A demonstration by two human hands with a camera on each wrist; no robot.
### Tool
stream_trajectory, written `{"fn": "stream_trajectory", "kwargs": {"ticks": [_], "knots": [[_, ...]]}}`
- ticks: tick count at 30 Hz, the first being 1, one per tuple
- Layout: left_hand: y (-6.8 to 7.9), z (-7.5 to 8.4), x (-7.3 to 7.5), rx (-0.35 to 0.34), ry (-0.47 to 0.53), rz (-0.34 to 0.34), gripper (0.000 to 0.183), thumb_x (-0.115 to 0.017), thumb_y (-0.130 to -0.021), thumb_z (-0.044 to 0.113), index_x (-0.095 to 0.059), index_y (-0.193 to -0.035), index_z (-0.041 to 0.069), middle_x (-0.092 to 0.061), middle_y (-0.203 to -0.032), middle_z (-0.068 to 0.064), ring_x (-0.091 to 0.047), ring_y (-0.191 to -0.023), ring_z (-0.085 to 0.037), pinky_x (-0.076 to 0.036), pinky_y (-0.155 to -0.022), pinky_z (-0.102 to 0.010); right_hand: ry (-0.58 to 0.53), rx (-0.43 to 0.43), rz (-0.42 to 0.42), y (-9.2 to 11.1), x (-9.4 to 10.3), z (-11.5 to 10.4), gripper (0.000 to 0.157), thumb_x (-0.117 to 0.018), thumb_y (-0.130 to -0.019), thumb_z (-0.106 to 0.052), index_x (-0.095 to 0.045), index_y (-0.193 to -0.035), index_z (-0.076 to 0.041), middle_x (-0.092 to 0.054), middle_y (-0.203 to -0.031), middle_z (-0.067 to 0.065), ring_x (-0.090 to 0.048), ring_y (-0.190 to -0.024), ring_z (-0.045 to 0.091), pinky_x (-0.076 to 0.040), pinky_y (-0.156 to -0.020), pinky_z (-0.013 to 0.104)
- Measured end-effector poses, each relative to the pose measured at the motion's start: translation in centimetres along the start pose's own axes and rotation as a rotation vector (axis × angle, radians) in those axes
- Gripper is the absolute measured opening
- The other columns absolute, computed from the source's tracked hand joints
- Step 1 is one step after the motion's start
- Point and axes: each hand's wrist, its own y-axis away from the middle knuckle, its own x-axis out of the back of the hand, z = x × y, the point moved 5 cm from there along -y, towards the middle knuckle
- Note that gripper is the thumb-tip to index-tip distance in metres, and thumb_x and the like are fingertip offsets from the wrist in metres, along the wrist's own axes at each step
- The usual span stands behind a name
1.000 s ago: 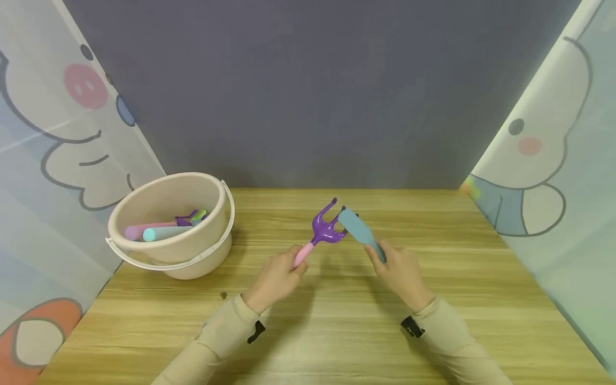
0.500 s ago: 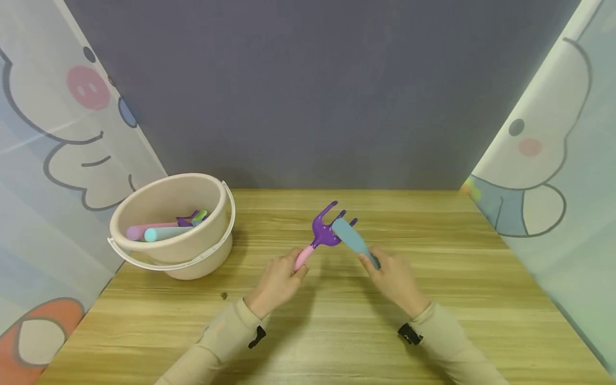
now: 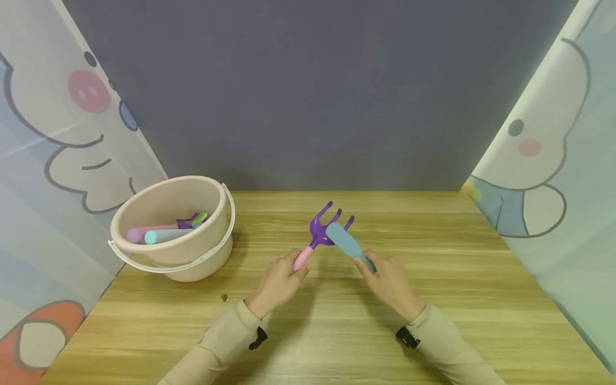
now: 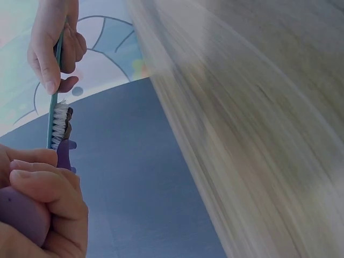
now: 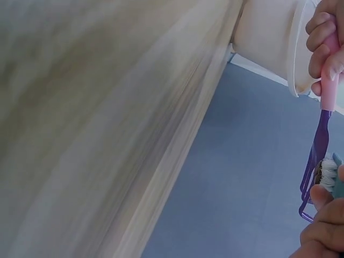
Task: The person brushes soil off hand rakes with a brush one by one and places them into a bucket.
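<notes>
My left hand (image 3: 276,283) grips the pink handle of a small purple garden hand rake (image 3: 317,230), its tines pointing up and away. In my right hand (image 3: 391,283) is a blue-grey scrubbing brush (image 3: 344,240), pinched by its handle with the back upward. The brush head lies over the right part of the rake head. White bristles (image 4: 60,124) show in the left wrist view, turned toward the rake, with dark brown matter at their tips. From the right wrist view, the bristles press on or nearly meet the purple head (image 5: 321,137).
At the left stands a pale bucket (image 3: 168,256) with a white handle, seemingly two nested. Inside lie tools with a pink handle (image 3: 154,231) and a light blue handle (image 3: 166,236). A small brown crumb (image 3: 224,297) sits on the wooden table (image 3: 481,289). Grey panel behind.
The right hand has drawn the brush down and left, from the tines toward the base of the rake head. The rake has shifted slightly left; the left hand stays nearly in place.
</notes>
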Motion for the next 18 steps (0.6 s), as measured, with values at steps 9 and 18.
{"fn": "stream_trajectory", "kwargs": {"ticks": [9, 18], "knots": [[-0.28, 0.00, 0.13, 0.000, 0.046, -0.011, 0.033, -0.053, -0.090, 0.013, -0.052, -0.121, 0.001, -0.048, -0.061, -0.001, -0.037, -0.042, -0.008, -0.031, -0.034, -0.018, -0.371, -0.239, -0.178, -0.44, -0.37, 0.53, 0.026, -0.051, -0.094, -0.023, -0.065, -0.100, -0.001, -0.043, -0.059, 0.000, -0.030, -0.045, 0.000, -0.029, -0.041, 0.017], [-0.57, -0.28, 0.17, 0.012, 0.068, -0.025, 0.032, -0.052, -0.092, 0.015, -0.051, -0.121, 0.002, -0.045, -0.060, -0.001, -0.036, -0.042, -0.008, -0.029, -0.034, -0.017, -0.573, -0.373, -0.196, -0.77, -0.06, 0.47, 0.027, -0.046, -0.096, -0.021, -0.061, -0.096, 0.002, -0.028, -0.053, -0.004, -0.022, -0.044, 0.005, -0.021, -0.041, 0.019]]}}
